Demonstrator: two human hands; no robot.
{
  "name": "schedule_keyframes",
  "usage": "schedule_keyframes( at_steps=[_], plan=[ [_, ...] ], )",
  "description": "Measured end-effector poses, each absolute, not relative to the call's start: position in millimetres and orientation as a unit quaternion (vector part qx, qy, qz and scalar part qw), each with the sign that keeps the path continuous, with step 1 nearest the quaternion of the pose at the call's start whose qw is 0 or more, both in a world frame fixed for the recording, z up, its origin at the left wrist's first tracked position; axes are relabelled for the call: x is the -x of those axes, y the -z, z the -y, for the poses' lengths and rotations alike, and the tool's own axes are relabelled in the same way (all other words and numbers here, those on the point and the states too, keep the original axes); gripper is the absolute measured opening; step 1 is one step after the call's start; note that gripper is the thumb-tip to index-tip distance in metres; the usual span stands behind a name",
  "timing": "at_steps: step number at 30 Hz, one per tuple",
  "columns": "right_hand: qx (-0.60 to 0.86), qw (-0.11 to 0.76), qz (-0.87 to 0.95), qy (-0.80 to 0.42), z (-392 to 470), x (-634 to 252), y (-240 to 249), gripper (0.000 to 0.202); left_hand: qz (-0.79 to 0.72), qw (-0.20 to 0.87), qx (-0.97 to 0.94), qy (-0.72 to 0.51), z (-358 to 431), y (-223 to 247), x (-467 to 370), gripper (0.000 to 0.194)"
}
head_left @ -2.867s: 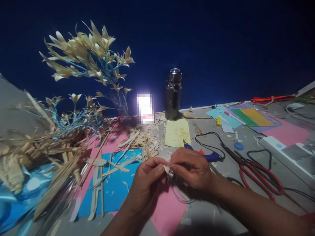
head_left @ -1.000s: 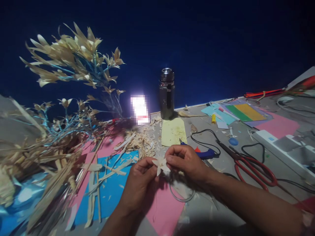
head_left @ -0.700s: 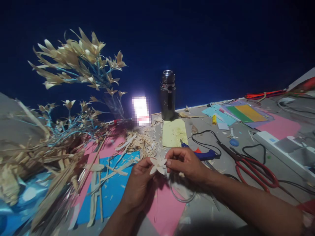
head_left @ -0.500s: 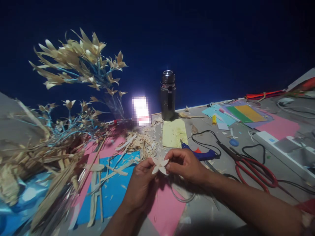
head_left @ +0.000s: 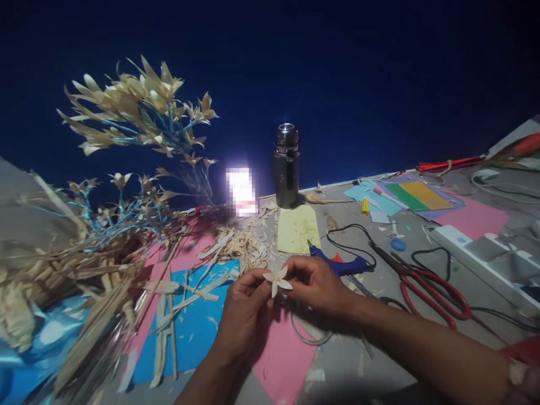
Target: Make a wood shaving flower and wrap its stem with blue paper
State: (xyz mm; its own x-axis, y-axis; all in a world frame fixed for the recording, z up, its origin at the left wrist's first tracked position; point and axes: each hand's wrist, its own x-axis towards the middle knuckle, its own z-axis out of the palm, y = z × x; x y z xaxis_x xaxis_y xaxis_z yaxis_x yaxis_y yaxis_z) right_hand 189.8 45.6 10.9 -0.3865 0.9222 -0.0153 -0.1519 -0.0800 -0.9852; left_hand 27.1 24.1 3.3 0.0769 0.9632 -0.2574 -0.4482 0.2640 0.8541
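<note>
A small pale flower [head_left: 277,280] with several pointed petals is between my two hands, above the pink sheet [head_left: 287,354]. My left hand [head_left: 240,315] is closed, its thumb and fingertips pinching the flower from the left and below. My right hand [head_left: 316,284] is closed too, with thumb and forefinger at the petals on the right. The fingers hide the flower's underside. Just beyond my right hand lies a blue glue gun [head_left: 350,265] with its metal tip toward a yellow sheet [head_left: 299,228].
Red-handled scissors [head_left: 434,292] and a white power strip [head_left: 458,239] lie at right. A dark flask [head_left: 287,169] stands at the back beside a bright, pixelated patch. Husk strips [head_left: 162,337] cover a blue sheet [head_left: 194,337] at left, near branches of dried flowers [head_left: 147,124].
The flower has turned between my fingers, so its petals point in different directions. Both hands stay close together in almost the same place. The view has shifted slightly.
</note>
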Motion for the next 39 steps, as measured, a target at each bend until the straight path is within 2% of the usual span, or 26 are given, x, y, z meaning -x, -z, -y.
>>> schedule_keyframes(
  at_steps=[7,17,22,28,35,39],
  plan=[
    [0.383,0.407,0.618,-0.553,-47,-191,-10,0.016,-0.414,0.678,-0.317,-0.519,-23,-3,-29,0.03],
    [0.415,0.437,0.606,-0.519,-57,-198,-17,0.011,-0.381,0.684,-0.234,-0.576,-28,-29,-19,0.041],
    [0.412,0.443,0.609,-0.513,-58,-198,-17,0.009,-0.385,0.688,-0.249,-0.562,-25,-28,-26,0.038],
    [0.337,0.47,0.631,-0.516,-51,-190,-12,0.02,-0.406,0.668,-0.277,-0.559,-27,-12,-30,0.036],
    [0.33,0.46,0.583,-0.583,-49,-186,-6,0.034,-0.461,0.609,-0.274,-0.585,-27,-8,-31,0.036],
    [0.297,0.455,0.489,-0.682,-47,-181,3,0.038,-0.497,0.575,-0.27,-0.591,-27,-11,-33,0.035]
  ],
)
